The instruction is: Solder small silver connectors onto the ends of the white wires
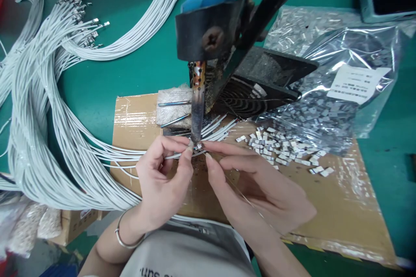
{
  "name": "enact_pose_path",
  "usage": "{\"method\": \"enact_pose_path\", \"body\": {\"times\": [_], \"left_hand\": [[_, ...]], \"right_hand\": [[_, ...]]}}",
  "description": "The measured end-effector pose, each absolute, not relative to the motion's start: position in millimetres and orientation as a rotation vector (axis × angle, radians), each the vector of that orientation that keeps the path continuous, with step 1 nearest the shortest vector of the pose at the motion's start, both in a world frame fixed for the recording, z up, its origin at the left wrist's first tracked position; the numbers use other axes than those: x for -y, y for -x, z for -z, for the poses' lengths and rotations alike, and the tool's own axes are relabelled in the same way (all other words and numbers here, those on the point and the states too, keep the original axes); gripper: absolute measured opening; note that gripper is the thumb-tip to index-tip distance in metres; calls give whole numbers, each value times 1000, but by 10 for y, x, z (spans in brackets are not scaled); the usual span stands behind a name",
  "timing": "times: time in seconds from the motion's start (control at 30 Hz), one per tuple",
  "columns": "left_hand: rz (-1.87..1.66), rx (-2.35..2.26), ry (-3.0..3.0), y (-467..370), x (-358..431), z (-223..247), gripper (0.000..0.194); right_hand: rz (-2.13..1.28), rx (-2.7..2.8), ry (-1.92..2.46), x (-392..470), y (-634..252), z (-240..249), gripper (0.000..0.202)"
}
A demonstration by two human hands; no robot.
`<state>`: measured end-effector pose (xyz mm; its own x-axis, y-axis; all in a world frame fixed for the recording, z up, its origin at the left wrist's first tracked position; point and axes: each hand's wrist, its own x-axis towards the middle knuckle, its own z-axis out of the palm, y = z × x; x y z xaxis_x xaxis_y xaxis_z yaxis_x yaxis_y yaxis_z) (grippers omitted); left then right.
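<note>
My left hand [164, 188] is closed in a pinch on the end of a white cable [173, 156], where a small metal connector [198, 146] shows between the fingertips. Directly above stands a soldering iron [197, 114], its dark tip pointing down at the connector; whether they touch, I cannot tell. Thumb and fingers of my right hand [256, 184] close around a thin solder wire [248, 202], which trails back across the palm. That hand's fingertips are right beside the connector. More white cable ends [221, 129] lie behind the iron's tip.
Cardboard [208, 199] covers the bench. Loose metal connectors [286, 147] are scattered right, before a plastic bag [354, 82] of similar pieces. A black fan [250, 95] sits behind the iron. Thick white cable bundles [35, 138] fill the left. Two metal rods [175, 120] lie on a foam-like pad.
</note>
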<state>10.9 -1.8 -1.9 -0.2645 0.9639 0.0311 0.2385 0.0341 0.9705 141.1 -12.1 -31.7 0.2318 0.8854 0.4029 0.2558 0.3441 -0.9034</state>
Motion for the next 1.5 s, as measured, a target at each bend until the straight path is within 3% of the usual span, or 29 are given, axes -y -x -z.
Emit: {"method": "enact_pose_path", "body": {"times": [1.0,1.5], "left_hand": [[-1257,-1584,-1245,-85,30,24,15],[-1279,-1519,-1339,-61,52,60,16]], "right_hand": [[-636,1269,1146,106,-1386,353,27],[-590,1293,1213,124,-1387,322,19]]}}
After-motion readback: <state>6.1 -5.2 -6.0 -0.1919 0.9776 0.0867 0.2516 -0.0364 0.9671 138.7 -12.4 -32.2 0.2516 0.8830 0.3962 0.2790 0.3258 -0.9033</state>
